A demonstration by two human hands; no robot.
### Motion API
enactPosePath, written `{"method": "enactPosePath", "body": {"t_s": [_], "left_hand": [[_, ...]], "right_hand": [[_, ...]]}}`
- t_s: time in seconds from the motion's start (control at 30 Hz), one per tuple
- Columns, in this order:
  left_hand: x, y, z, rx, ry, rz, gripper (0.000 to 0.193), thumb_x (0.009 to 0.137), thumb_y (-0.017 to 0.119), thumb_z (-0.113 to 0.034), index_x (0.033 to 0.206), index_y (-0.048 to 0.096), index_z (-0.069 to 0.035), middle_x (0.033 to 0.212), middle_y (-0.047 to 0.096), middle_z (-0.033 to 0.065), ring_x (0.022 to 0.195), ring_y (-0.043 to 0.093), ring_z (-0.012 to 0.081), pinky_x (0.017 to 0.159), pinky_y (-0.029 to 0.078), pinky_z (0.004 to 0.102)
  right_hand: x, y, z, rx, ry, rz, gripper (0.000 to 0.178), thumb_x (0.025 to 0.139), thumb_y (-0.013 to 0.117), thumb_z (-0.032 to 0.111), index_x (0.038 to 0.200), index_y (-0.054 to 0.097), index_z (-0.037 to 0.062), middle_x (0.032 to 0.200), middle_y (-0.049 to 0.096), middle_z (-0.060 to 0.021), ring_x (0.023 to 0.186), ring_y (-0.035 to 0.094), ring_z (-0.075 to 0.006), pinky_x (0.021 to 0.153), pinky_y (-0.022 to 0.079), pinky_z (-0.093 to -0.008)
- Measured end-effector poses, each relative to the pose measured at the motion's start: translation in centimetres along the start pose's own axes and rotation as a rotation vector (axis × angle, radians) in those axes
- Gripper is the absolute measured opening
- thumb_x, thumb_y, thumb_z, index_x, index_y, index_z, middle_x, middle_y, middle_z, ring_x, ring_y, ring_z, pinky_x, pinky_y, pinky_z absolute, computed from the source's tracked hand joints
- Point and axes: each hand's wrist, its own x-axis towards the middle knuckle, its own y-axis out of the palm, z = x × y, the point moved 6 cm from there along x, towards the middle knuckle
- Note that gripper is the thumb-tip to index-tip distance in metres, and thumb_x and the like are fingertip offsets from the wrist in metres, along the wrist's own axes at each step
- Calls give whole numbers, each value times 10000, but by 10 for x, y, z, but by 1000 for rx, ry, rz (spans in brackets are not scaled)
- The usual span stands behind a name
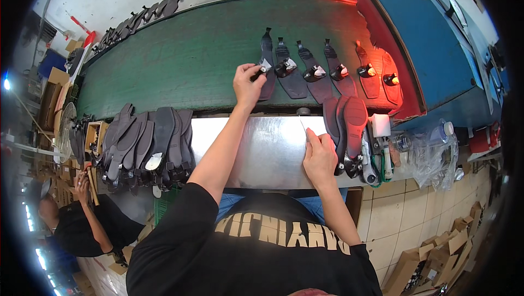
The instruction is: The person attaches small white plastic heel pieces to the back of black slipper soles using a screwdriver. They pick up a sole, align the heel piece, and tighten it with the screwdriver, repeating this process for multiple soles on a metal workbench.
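My left hand (247, 84) reaches onto the green conveyor belt (180, 55) and pinches the heel end of a black shoe sole (267, 64), the leftmost of a row of several soles (316, 69) lying side by side. My right hand (319, 157) rests on the shiny metal ledge (256, 143) and holds a thin metal blade-like tool (303, 128). Right beside that hand, a pair of black soles (349, 121) lies across the belt's front edge.
A pile of black soles (144, 146) sits at the ledge's left end. More soles (136, 20) line the belt's far left. A blue machine housing (431, 45) with red glow stands right. Bottles and bags (431, 148) lie at right. Another person (76, 219) crouches lower left.
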Motion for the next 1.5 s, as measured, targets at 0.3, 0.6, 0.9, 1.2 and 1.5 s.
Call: {"method": "enactPosePath", "body": {"t_s": [0.3,0.6,0.9,1.2,1.5], "left_hand": [[-42,-55,-96,-739,-457,336,305,777,712,29,1079,670,8,1011,681,39,852,614,92,785,499,236],[-123,-81,-129,-1032,-649,599,244,776,675,46,1014,681,-12,1190,622,189,1086,615,250,894,533,361],[-133,-97,-121,-1084,-761,545,285,817,638,15,1100,625,-12,1102,644,179,873,687,186,679,617,297],[-137,-102,-125,-1077,-689,573,294,802,662,-1,1094,634,-1,1117,638,200,876,687,196,671,617,291],[-142,-98,-125,-1083,-672,617,305,782,696,-3,1081,635,15,1128,628,211,905,675,213,695,617,307]], "right_hand": [[12,-47,16,610,-85,-90,332,847,673,169,1136,577,38,1097,567,-127,995,550,-245,857,448,-339],[7,-89,59,1772,3,39,438,771,659,155,1135,476,-6,979,509,-106,865,534,-191,875,443,-419],[-29,-90,68,865,-72,107,340,664,808,55,830,512,40,815,527,-56,763,525,-153,948,425,-356],[-35,-78,81,760,-104,117,484,685,759,6,1154,637,4,919,671,-107,846,641,-214,982,426,-383],[-38,-73,80,813,-166,75,369,724,728,-31,1086,663,-8,965,687,-131,853,652,-221,778,494,-296]]}}
